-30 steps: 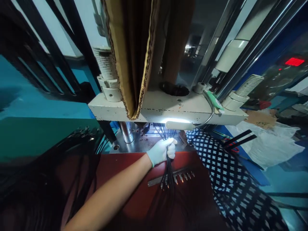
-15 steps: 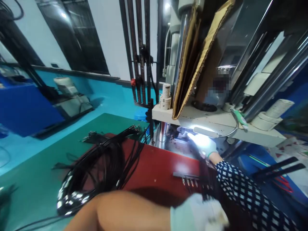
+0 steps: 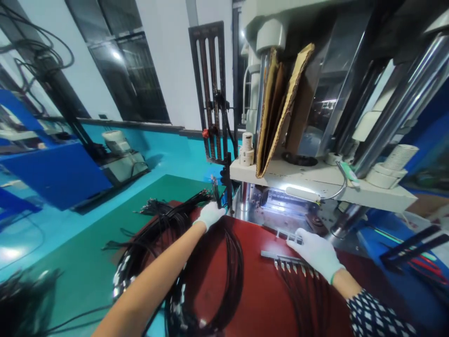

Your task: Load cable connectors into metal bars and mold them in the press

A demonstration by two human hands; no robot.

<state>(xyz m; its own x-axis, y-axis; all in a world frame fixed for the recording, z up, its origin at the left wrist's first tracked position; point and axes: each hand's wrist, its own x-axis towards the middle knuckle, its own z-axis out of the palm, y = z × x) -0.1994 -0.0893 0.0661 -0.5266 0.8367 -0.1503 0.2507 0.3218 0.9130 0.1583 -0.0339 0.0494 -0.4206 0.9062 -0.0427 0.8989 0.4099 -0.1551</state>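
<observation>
My left hand (image 3: 210, 215), in a white glove, is closed around a bunch of black cables (image 3: 234, 262). Their ends stick up beyond the fingers and their lengths loop down toward me. My right hand (image 3: 317, 252), also gloved, grips a thin grey slotted strip (image 3: 283, 235) by its right end, just above the red board (image 3: 259, 290). In front of that hand lies a grey bar (image 3: 280, 256) with a row of metal-tipped black cables (image 3: 298, 285) along it. The right hand's fingertips are partly hidden by the strip and glove.
A press with a thick pale plate (image 3: 322, 180) stands behind the board, its lit metal bed (image 3: 284, 201) underneath. Folded cardboard (image 3: 280, 117) leans on the plate. More coiled black cables (image 3: 140, 252) lie at left on the green tabletop (image 3: 87, 262). A blue bin (image 3: 379, 234) is at right.
My left hand has swung from the near right to the far left and now holds cables. My right hand has come out from under the press plate toward me with the slotted strip.
</observation>
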